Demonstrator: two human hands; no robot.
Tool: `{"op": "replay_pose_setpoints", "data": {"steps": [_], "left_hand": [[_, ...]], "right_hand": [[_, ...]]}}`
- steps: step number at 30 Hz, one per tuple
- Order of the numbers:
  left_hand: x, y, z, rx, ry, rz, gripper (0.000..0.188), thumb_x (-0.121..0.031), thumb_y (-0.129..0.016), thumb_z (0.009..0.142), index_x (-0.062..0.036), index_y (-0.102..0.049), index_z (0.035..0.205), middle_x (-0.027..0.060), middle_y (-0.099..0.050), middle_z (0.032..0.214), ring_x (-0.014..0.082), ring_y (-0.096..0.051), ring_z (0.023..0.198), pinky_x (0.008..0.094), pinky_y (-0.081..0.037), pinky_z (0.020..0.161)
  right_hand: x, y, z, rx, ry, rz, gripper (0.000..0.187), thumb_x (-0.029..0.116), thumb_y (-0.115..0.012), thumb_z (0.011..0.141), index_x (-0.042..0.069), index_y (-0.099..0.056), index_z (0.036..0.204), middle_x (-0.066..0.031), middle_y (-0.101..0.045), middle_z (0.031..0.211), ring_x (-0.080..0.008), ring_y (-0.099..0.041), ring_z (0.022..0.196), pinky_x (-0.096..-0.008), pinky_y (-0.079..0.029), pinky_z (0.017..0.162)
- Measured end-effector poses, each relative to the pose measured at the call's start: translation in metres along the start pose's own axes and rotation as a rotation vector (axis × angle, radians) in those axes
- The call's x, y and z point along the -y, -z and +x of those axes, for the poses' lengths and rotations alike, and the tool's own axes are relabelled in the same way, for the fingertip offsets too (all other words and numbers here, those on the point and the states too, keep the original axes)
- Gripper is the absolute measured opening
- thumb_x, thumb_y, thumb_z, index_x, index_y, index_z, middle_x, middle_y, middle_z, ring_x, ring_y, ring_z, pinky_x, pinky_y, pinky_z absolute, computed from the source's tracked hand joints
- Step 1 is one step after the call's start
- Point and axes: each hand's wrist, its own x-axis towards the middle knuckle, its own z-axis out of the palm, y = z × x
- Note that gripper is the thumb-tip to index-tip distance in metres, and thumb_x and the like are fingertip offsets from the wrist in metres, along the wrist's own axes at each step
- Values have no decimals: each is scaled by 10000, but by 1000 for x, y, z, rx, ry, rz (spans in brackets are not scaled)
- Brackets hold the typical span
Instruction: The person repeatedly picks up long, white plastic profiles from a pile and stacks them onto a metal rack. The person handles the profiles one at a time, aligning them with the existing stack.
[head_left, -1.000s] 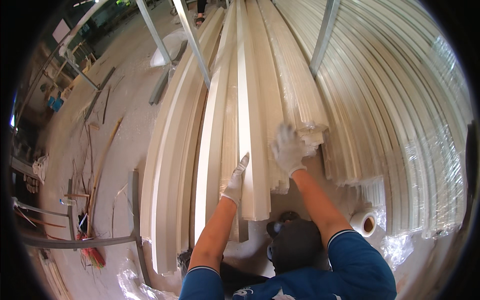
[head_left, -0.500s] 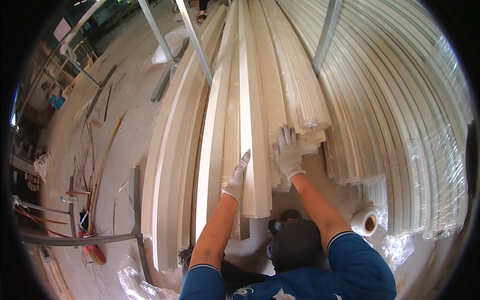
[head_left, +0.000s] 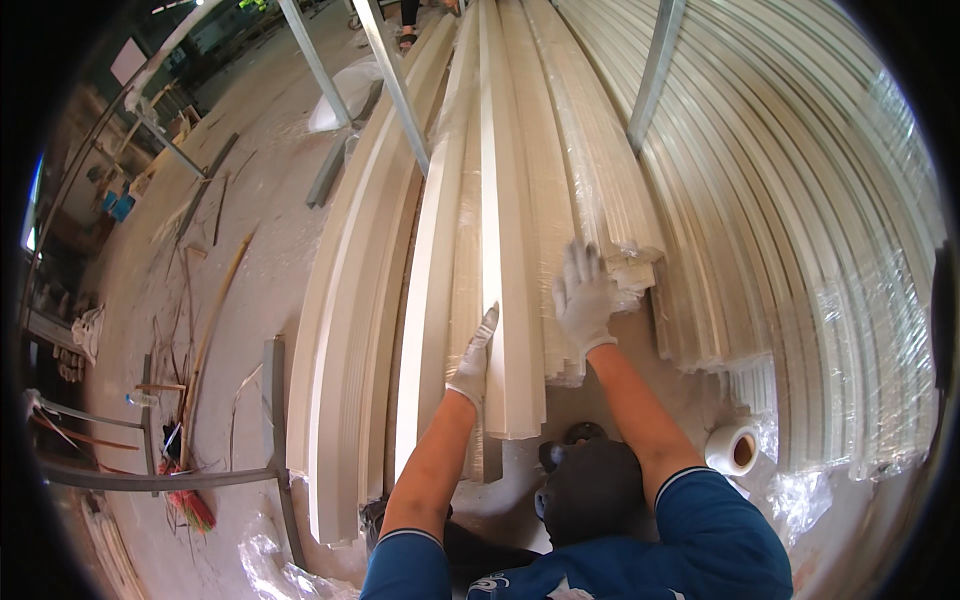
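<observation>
Both hands wear pale grey-white gloves. My left hand (head_left: 473,358) lies along the left side of a long cream profile stack (head_left: 520,360), its visible fingers stretched forward and touching the white side face. Part of this hand is hidden in the gap beside the stack. My right hand (head_left: 585,302) is open with fingers spread, over the near end of film-wrapped cream strips (head_left: 553,290); it is slightly blurred, and I cannot tell whether it touches them. Another long white-sided profile (head_left: 425,330) lies left of my left hand.
More cream profiles (head_left: 335,400) lie at the left, and many film-wrapped ones (head_left: 800,250) at the right. Metal posts (head_left: 655,75) rise between the stacks. A roll of film (head_left: 732,450) stands near my right elbow. A metal frame (head_left: 160,481) is at the left. A person's foot (head_left: 407,40) shows far off.
My right hand has shifted slightly up and to the right, its fingers blurring. My left hand stays against the stack. The whole view has moved slightly.
</observation>
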Motion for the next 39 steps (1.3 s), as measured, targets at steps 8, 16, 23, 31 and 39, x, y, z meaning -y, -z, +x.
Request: {"op": "replay_pose_setpoints", "data": {"steps": [8,16,23,31,39], "left_hand": [[20,21,19,27,-28,-34,727,-538,-546,959,-85,-383,1504,57,-396,1535,175,-341,1418,303,-244,1173],[18,23,13,15,-77,37,746,-553,-541,955,-96,-360,1517,60,-339,1571,175,-303,1441,307,-228,1180],[5,14,3,50,-15,-18,777,-588,-553,936,-107,-365,1516,60,-354,1562,177,-305,1438,315,-235,1178],[20,14,24,136,-174,56,770,-580,-514,958,-102,-325,1531,56,-340,1570,180,-330,1429,320,-273,1167],[22,11,19,177,-142,2,763,-555,-482,979,-85,-277,1544,57,-296,1593,173,-272,1459,322,-207,1195]], "right_hand": [[-15,-36,-32,338,-86,-102,572,357,-439,996,80,-359,1490,-134,-347,1545,-419,-366,1346,-498,-307,1128],[14,43,-8,579,-319,58,548,470,-546,947,5,-607,1231,-170,-645,1195,-331,-642,974,-390,-505,930],[45,72,-62,1126,-732,811,627,505,-649,913,-30,-571,1231,-140,-672,1025,-201,-683,922,-337,-562,845],[52,61,-85,877,-955,1494,656,360,-675,930,-9,-408,1402,-124,-566,1295,-205,-597,1127,-354,-556,844],[11,42,-50,56,56,38,607,308,-541,950,20,-379,1458,-225,-407,1458,-417,-401,1318,-487,-349,1091]]}}
